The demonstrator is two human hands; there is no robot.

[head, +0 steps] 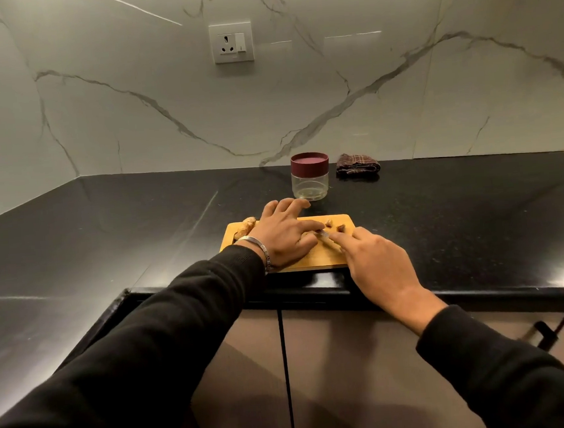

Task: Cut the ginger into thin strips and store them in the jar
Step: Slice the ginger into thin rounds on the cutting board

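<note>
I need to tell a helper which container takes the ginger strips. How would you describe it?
On the black countertop, look just behind the wooden cutting board. The jar stands there: clear, with a maroon lid on, left of a dark folded cloth.

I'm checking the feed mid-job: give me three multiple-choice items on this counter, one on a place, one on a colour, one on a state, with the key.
1. Where does the jar stand?
A. on the cutting board
B. on the counter behind the cutting board
C. on the folded cloth

2. What colour is the jar's lid?
A. maroon
B. white
C. green

3. What state is the jar in?
A. lid off, full of strips
B. lying on its side
C. lid on, looks empty

Key: 1 B, it stands on the black counter beyond the cutting board; 2 A, the lid shows dark red; 3 C, the lid sits on and the clear body shows nothing inside.
</note>
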